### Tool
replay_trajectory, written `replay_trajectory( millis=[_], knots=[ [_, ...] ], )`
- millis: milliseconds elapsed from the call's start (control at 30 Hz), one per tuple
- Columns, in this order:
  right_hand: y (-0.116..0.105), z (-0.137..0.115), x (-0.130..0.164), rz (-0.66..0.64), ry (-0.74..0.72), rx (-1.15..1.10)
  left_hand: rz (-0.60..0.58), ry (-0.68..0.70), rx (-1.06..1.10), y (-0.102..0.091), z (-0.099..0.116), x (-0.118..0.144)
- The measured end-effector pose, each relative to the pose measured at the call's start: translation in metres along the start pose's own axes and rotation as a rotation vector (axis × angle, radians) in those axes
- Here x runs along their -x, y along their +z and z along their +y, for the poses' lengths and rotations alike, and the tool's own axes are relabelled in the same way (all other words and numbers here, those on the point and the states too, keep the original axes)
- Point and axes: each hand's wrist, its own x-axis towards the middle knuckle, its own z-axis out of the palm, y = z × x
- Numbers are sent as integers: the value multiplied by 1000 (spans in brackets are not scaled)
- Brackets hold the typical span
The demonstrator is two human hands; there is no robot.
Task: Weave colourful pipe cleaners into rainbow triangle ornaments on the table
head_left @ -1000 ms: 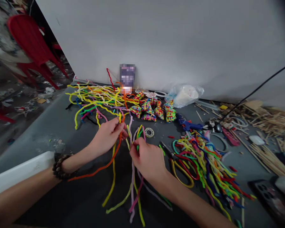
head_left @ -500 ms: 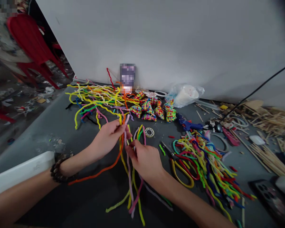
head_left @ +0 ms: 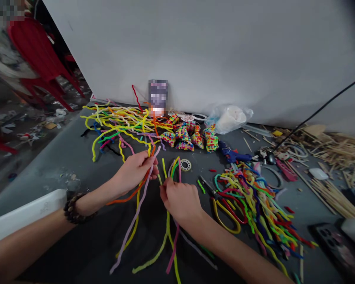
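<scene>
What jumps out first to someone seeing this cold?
Two hands at centre: the left hand pinches orange, yellow and lilac pipe cleaners, the right hand grips another bunch. Bright tangles flank them: one heap far left by the wall, another at right, over yellow-handled scissors.

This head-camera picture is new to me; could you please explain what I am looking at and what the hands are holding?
The camera sits on a person's head and looks forward and down, so the two bare arms coming in from the bottom are that person's own. There is no machine here. The left hand, with a bead bracelet on its wrist, pinches a few pipe cleaners: orange, yellow and pale purple. The right hand grips another bunch of yellow, green and pink ones, whose ends trail toward the viewer. The dark table also holds a loose pile of wavy pipe cleaners farther back, a second heap to the right, scissors with yellow handles, small multicoloured woven pieces, a blue glue gun and wooden sticks.
</scene>
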Motion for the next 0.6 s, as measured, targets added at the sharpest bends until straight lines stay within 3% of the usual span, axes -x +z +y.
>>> replay_trajectory(
  millis=[133,233,433,600],
  knots=[
    [-2,5,-1,118,70,-61,38,45,-24,5,-4,0],
    [-2,8,-1,170,34,-149,73,84,-25,11,-6,2],
    [7,5,1,128,-4,-230,69,198,-131,17,-8,12],
    [-2,7,0,134,23,-99,107,241,-202,14,-3,12]
  ],
)
